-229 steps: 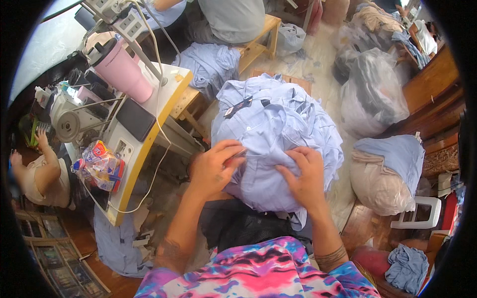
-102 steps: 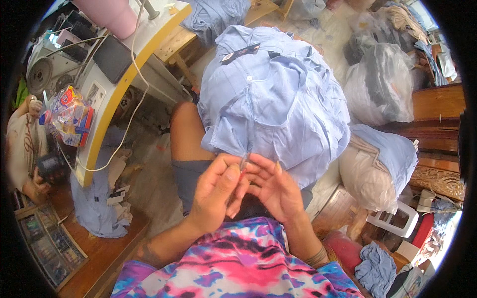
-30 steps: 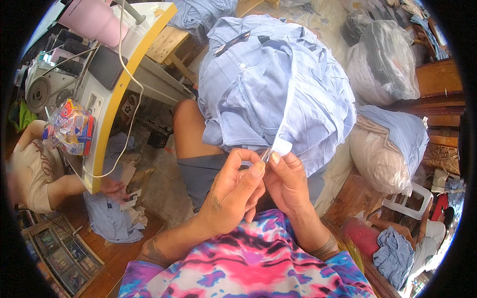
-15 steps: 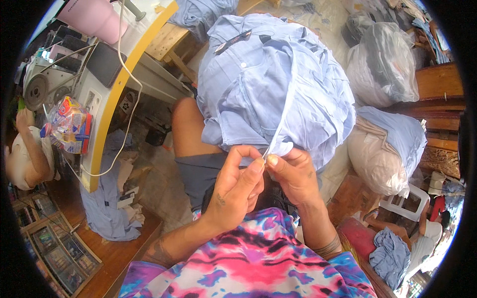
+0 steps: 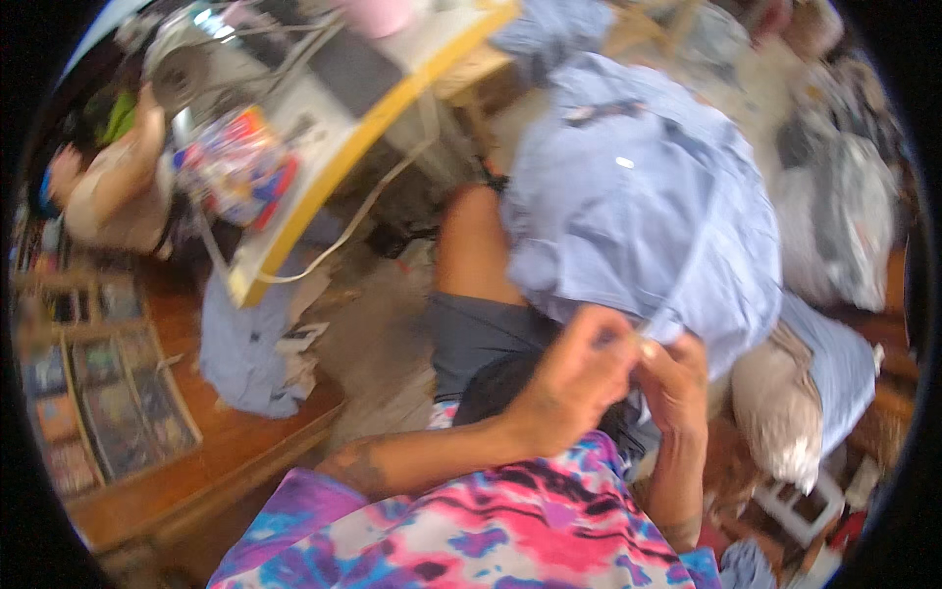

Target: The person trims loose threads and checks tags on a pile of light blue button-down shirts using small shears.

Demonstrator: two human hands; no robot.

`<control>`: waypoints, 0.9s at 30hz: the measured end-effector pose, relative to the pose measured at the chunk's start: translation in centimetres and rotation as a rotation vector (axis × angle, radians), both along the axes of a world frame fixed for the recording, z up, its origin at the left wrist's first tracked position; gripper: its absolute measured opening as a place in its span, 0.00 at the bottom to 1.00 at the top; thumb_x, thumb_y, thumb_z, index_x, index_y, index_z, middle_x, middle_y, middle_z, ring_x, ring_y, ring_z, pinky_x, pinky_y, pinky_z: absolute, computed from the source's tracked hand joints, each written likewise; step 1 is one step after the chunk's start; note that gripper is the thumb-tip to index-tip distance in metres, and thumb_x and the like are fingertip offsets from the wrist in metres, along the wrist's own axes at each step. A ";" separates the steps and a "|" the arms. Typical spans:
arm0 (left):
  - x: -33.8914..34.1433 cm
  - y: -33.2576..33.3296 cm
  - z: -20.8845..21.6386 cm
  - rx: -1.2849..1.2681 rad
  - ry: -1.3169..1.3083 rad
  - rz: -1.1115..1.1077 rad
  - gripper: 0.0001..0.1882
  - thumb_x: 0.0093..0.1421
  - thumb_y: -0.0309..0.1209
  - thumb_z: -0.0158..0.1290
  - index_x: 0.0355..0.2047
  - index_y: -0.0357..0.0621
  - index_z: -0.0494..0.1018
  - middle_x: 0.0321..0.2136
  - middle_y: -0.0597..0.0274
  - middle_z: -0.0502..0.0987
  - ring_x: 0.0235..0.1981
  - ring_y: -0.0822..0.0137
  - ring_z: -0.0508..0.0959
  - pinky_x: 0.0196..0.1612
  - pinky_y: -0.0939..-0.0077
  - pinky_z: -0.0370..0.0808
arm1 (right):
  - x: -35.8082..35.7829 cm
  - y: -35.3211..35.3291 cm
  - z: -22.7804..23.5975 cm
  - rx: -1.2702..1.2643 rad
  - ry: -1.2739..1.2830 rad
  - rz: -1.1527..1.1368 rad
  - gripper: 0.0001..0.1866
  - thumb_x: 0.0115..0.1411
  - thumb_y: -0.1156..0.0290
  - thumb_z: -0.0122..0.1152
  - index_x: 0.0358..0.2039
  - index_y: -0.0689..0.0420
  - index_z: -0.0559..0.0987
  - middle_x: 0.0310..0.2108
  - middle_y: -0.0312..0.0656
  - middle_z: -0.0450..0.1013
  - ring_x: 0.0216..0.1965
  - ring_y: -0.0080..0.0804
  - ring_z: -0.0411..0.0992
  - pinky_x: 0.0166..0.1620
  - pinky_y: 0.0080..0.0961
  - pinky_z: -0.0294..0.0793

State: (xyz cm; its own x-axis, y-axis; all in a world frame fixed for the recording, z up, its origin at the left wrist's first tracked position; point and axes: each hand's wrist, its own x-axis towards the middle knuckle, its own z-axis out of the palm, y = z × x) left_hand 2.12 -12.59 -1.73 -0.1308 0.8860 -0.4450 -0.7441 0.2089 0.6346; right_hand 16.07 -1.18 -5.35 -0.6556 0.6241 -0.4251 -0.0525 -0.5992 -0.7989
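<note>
A light-blue shirt lies heaped before my knees, its dark label at the far side and a pale button showing. My right hand pinches the near edge of this shirt between thumb and fingers. Close beside it, my left hand is closed, fingertips meeting the same edge next to the right thumb. Motion blurs both hands, so the small piece of cloth between the fingertips is hard to make out.
To the left stands a yellow-edged machine table with a colourful plastic packet and a hanging white cable. Another person sits beyond it. On the right are a stuffed sack and a clear bag of dark stuff.
The whole view has swung left, so the shirt and hands now appear further right and blurred. Both hands stay together at the shirt's near edge.
</note>
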 end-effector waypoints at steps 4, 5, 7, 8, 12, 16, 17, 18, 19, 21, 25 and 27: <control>0.0 -0.7 -1.1 0.140 0.183 0.052 0.17 0.77 0.46 0.45 0.54 0.50 0.61 0.22 0.74 0.62 0.18 0.83 0.58 0.19 0.84 0.55 | -1.1 -2.2 -0.8 -0.182 0.163 -0.125 0.10 0.66 0.73 0.66 0.46 0.63 0.82 0.41 0.43 0.82 0.42 0.31 0.80 0.48 0.31 0.80; -0.3 -0.8 -1.1 0.153 0.208 0.062 0.17 0.77 0.46 0.45 0.55 0.49 0.60 0.22 0.74 0.62 0.19 0.83 0.58 0.19 0.84 0.55 | -1.5 -2.5 -0.8 -0.204 0.167 -0.149 0.10 0.66 0.73 0.66 0.46 0.62 0.82 0.41 0.43 0.81 0.42 0.31 0.80 0.48 0.31 0.79; -0.8 -0.9 -0.8 0.129 0.215 0.043 0.17 0.77 0.45 0.45 0.55 0.49 0.60 0.23 0.73 0.63 0.19 0.82 0.58 0.19 0.84 0.54 | -1.9 -2.7 -1.4 -0.239 0.211 -0.167 0.11 0.66 0.72 0.66 0.47 0.61 0.81 0.42 0.41 0.81 0.43 0.29 0.79 0.48 0.29 0.79; -1.0 -0.9 -0.4 0.092 0.197 0.015 0.17 0.77 0.45 0.45 0.55 0.49 0.60 0.23 0.73 0.63 0.19 0.82 0.58 0.19 0.85 0.54 | -2.0 -2.7 -1.3 -0.259 0.235 -0.168 0.11 0.67 0.72 0.66 0.47 0.61 0.80 0.42 0.41 0.81 0.43 0.29 0.79 0.48 0.29 0.79; -0.7 -0.5 -0.4 0.077 0.176 -0.021 0.15 0.77 0.45 0.44 0.55 0.52 0.60 0.24 0.71 0.66 0.18 0.83 0.59 0.19 0.86 0.55 | -1.6 -2.6 -1.3 -0.291 0.320 -0.129 0.11 0.70 0.67 0.61 0.48 0.60 0.80 0.40 0.41 0.80 0.40 0.30 0.79 0.45 0.30 0.80; -1.8 -0.6 0.2 -0.004 0.126 -0.006 0.12 0.77 0.43 0.44 0.52 0.53 0.62 0.25 0.65 0.71 0.14 0.83 0.58 0.15 0.86 0.55 | -2.9 -2.8 -1.1 -0.354 0.296 -0.115 0.12 0.73 0.64 0.58 0.46 0.59 0.80 0.38 0.41 0.80 0.39 0.30 0.78 0.44 0.31 0.80; -2.0 -0.6 0.6 -0.026 0.147 0.007 0.12 0.78 0.43 0.43 0.52 0.52 0.62 0.25 0.64 0.72 0.13 0.83 0.58 0.14 0.86 0.55 | -3.4 -2.9 -0.8 -0.348 0.275 -0.114 0.12 0.73 0.64 0.58 0.45 0.59 0.80 0.38 0.41 0.80 0.39 0.30 0.78 0.44 0.31 0.79; -2.0 -0.3 0.8 -0.013 0.132 -0.004 0.13 0.78 0.44 0.42 0.51 0.50 0.61 0.24 0.62 0.72 0.13 0.82 0.57 0.14 0.86 0.55 | -3.3 -2.8 -0.4 -0.317 0.265 -0.166 0.11 0.72 0.64 0.59 0.45 0.59 0.80 0.38 0.41 0.80 0.39 0.29 0.78 0.43 0.30 0.79; -2.0 -0.2 0.9 -0.008 0.126 -0.024 0.14 0.78 0.45 0.43 0.51 0.50 0.61 0.25 0.63 0.71 0.14 0.83 0.57 0.14 0.87 0.55 | -3.7 -2.9 0.0 -0.300 0.271 -0.205 0.11 0.72 0.65 0.61 0.45 0.59 0.80 0.38 0.40 0.80 0.38 0.28 0.78 0.43 0.29 0.79; -1.8 -0.1 1.1 0.000 0.111 -0.050 0.15 0.77 0.46 0.45 0.51 0.51 0.61 0.26 0.65 0.69 0.16 0.85 0.57 0.16 0.88 0.54 | -3.6 -2.9 0.2 -0.270 0.279 -0.281 0.10 0.70 0.66 0.63 0.45 0.59 0.80 0.38 0.39 0.80 0.37 0.26 0.77 0.42 0.27 0.77; -1.9 0.0 1.2 -0.003 0.180 -0.072 0.18 0.77 0.49 0.43 0.51 0.47 0.61 0.24 0.60 0.69 0.13 0.81 0.58 0.14 0.85 0.58 | -3.7 -3.4 0.2 -0.228 0.256 -0.377 0.09 0.68 0.70 0.67 0.44 0.60 0.81 0.38 0.37 0.80 0.35 0.23 0.74 0.40 0.22 0.74; -1.8 0.1 1.3 -0.026 0.159 -0.061 0.18 0.77 0.49 0.43 0.51 0.48 0.61 0.23 0.63 0.68 0.13 0.81 0.57 0.14 0.85 0.58 | -4.1 -3.7 0.2 -0.164 0.205 -0.409 0.09 0.67 0.71 0.68 0.44 0.61 0.82 0.37 0.36 0.80 0.34 0.21 0.73 0.40 0.21 0.73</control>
